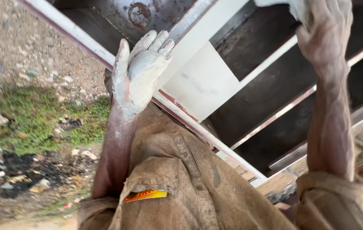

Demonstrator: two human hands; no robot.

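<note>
Frame [215,140] of white-painted metal, with red showing through at its chipped edge, runs slantwise under both hands; the left hand [141,72], caked in white paste, lies flat on its rail with fingers spread and nothing gripped, while a white panel [205,83] sits just to the right of that hand. The right hand [324,34] reaches further up and is closed on a whitish cloth [298,8] pressed to a crossbar [275,55]. I judge the wet, coated left palm could slip along the rail, or leave smears on the panel beside it. Shirt pocket [147,187] below the left wrist holds a yellow and red packet, its edge sticking out; no other container shows, and stony ground [28,102] with green patches lies left of the hands
</note>
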